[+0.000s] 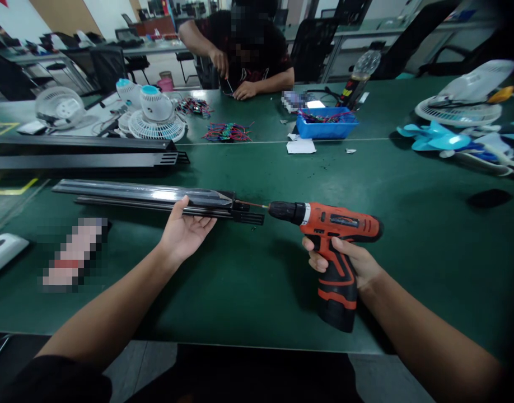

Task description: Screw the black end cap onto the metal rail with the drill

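My right hand [353, 260] grips an orange and black cordless drill [339, 221] by its handle, above the green table. From its chuck a long thin bit [252, 205] points left and reaches the end of a long black metal housing [156, 192]. My left hand [185, 232] supports that housing near its right end, with the thumb on the top side and the fingers curled beneath. The exact spot where the bit's tip meets the end is too small to make out.
More long black metal housings [84, 161] lie at the left. Fan parts [156, 120], wire bundles [228, 132] and a blue bin [327, 124] stand further back. Blue fan blades [439, 137] lie at the right. Across the table, a co-worker's hand [219, 61] holds a thin tool.
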`<control>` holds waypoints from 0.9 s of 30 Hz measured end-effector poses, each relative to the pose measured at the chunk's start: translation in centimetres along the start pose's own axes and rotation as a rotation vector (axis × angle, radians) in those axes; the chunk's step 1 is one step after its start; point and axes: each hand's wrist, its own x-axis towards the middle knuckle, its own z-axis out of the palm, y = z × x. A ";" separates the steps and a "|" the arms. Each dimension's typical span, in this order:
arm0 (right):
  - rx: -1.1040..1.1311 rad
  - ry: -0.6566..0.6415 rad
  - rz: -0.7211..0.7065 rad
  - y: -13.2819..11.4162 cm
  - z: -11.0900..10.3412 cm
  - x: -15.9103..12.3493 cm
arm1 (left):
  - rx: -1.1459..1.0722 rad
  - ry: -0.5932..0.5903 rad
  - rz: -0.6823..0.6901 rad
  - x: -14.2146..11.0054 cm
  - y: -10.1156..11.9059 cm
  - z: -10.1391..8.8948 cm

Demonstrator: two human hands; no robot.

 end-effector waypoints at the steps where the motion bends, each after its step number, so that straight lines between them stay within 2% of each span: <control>1: 0.003 0.008 -0.003 0.0 0.0 0.1 | 0.005 0.000 0.001 0.0 0.0 0.0; 7: 0.141 0.048 -0.119 -0.9 1.6 0.4 | 0.014 -0.022 -0.008 0.2 0.0 -0.3; 10: 0.188 0.013 -0.099 -1.5 2.4 0.1 | 0.000 -0.017 -0.019 0.2 0.0 -0.3; 13: 0.157 0.052 -0.060 -1.5 2.1 -0.6 | -0.010 -0.019 -0.021 0.3 0.1 -0.3; 15: 0.129 0.051 0.017 -1.1 1.4 -1.0 | -0.015 -0.025 -0.022 0.4 0.2 -0.4; 21: 0.147 0.058 0.052 0.4 -0.2 -1.1 | -0.014 -0.021 -0.021 0.4 0.3 -0.5; 24: 0.213 0.039 -0.029 0.7 0.0 -0.7 | -0.015 -0.009 -0.015 0.3 0.2 -0.3; 27: 0.244 0.044 -0.031 0.6 1.1 -0.4 | -0.013 -0.004 -0.010 0.2 0.1 -0.3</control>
